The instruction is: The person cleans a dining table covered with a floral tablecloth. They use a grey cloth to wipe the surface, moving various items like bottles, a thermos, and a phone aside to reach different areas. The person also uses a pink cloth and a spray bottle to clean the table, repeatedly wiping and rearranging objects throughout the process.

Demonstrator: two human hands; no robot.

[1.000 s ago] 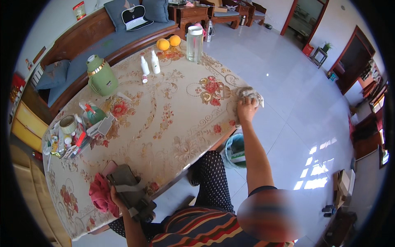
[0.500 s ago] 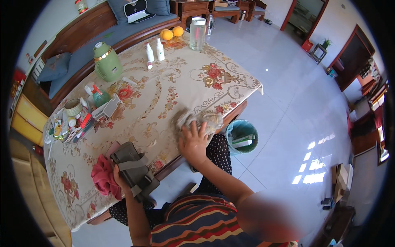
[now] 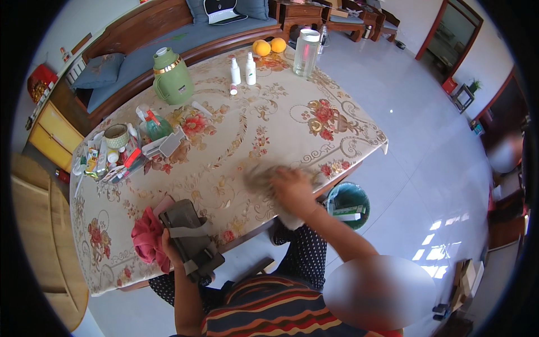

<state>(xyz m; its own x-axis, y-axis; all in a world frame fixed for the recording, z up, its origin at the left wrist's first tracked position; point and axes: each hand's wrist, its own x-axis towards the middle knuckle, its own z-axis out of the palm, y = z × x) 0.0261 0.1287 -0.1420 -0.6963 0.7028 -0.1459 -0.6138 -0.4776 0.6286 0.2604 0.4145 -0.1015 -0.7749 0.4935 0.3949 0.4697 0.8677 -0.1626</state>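
Note:
My left hand point(image 3: 170, 248) is closed around the side of a dark grey bag point(image 3: 186, 224) with a lighter strap, held at the table's near edge. A crumpled pink cloth point(image 3: 147, 238) lies against the bag and that hand's left side. Farther right, my right hand point(image 3: 295, 191) presses on a greyish patterned cloth point(image 3: 261, 178) on the tabletop. Motion smears both, and the finger outlines are unclear. A pale part of that cloth hangs below the wrist over the edge.
A flowered tablecloth point(image 3: 224, 151) covers the table. On it stand a green thermos point(image 3: 173, 81), two white bottles, oranges, a clear water jug point(image 3: 306, 55) and an organiser point(image 3: 126, 160) of small items. A lined bin point(image 3: 348, 205) stands beside the right edge.
My right hand has swept the greyish cloth across the near right part of the table, its fingers now drawn in more. The view has shifted; my left hand keeps the bag in place.

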